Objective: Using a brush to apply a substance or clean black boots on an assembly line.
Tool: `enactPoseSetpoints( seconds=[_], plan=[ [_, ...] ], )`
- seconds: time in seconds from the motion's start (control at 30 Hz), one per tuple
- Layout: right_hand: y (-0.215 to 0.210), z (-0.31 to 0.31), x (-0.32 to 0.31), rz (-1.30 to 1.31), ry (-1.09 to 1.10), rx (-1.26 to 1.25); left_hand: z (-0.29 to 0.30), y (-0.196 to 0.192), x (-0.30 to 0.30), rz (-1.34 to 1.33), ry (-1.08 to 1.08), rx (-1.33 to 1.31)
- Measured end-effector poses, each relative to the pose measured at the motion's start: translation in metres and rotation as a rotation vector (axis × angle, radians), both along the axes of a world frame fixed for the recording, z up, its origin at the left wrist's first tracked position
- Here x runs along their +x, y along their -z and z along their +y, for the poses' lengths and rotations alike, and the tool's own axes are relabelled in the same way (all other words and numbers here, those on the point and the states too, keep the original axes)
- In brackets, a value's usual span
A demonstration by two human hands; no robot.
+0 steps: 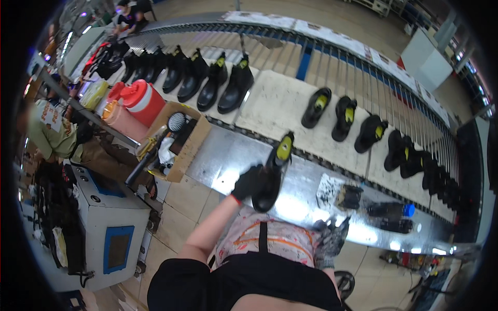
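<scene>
A black ankle boot (268,185) with a yellow-green patch at its opening is over the near metal ledge, toe toward me. My left hand (247,183), in a black glove, is closed on the boot's left side; the fingertips are partly lost against the dark leather. My right hand (332,238), in a stained grey glove, hovers by the ledge's near edge with its fingers apart, and I see nothing in it. Beyond it on the ledge lie a dark-stained block (349,197) and a dark bottle with a blue cap (409,210).
Black boots (236,85) line the conveyor (275,98) on the left; several more, such as this boot (316,108), stand to the right. A cardboard box (193,147) holds a brush and tools. Red-lidded jugs (141,98) stand behind it. A machine cabinet (111,223) and a person (57,132) are at left.
</scene>
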State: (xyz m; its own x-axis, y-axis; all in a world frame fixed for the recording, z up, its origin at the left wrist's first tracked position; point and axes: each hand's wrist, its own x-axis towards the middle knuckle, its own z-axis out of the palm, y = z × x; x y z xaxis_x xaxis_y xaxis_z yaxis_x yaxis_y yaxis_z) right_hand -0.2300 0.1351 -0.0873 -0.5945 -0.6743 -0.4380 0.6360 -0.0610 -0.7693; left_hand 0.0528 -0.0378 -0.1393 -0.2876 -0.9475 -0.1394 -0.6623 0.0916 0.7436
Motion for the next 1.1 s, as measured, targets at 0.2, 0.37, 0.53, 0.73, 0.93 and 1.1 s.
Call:
enactPoseSetpoints(
  seconds=[0.2, 0.37, 0.53, 0.73, 0.93, 1.1],
  plan=[
    [-0.005, -0.013, 0.006, -0.080, -0.132, 0.176, -0.107, -0.035, -0.049, 0.908, -0.190, 0.273],
    [-0.030, -0.006, 0.004, -0.246, -0.090, 0.068, -0.133, -0.031, -0.069, 0.896, -0.101, 0.512],
    [-0.042, -0.012, 0.007, -0.178, 0.015, 0.164, -0.104, -0.069, -0.063, 1.256, 0.262, 0.394],
    [-0.030, 0.000, -0.001, 0.010, 0.042, 0.155, -0.054, -0.120, -0.049, 1.469, 0.389, 0.271],
    [-0.057, 0.007, 0.003, 0.056, -0.411, 0.102, -0.038, -0.132, -0.051, 1.422, 0.461, 0.261],
    [-0.105, -0.028, -0.006, 0.894, -0.766, 0.027, -0.037, -0.134, -0.057, 1.411, 0.516, 0.278]
  ],
)
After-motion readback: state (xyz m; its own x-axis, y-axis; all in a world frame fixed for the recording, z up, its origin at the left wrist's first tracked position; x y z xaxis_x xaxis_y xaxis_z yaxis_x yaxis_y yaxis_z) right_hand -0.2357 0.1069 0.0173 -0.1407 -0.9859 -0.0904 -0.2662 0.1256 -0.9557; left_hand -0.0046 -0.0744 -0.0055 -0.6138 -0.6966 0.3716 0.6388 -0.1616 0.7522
